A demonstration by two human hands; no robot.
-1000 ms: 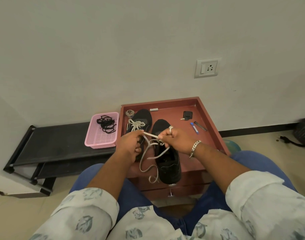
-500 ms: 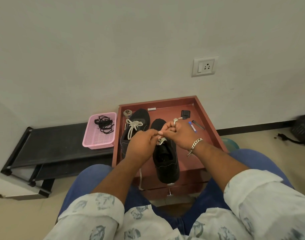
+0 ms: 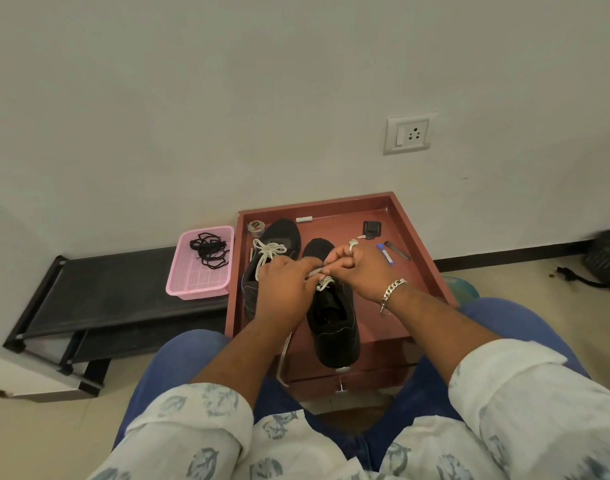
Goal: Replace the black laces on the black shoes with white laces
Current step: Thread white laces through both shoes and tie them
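Observation:
Two black shoes stand in a red-brown wooden tray (image 3: 423, 258). The left shoe (image 3: 283, 233) carries a tied white lace (image 3: 266, 251). Over the right shoe (image 3: 334, 323), my left hand (image 3: 283, 292) and my right hand (image 3: 360, 268) meet above its eyelets. Both pinch the white lace (image 3: 322, 282) threaded there. A loose end of that lace (image 3: 283, 358) hangs down past the tray's front edge. The removed black laces (image 3: 208, 249) lie in a pink basket (image 3: 199, 282) left of the tray.
In the tray's far part lie a small tape roll (image 3: 256, 227), a white stick (image 3: 304, 219), a black key fob (image 3: 371, 227) and pens (image 3: 386, 253). A black low rack (image 3: 99, 299) stands at the left. A wall socket (image 3: 408, 134) is above; a dark bag (image 3: 605, 265) sits far right.
My hands came together over the right shoe. The lace loops that hung slack a second ago are pulled up, leaving one end dangling at the front.

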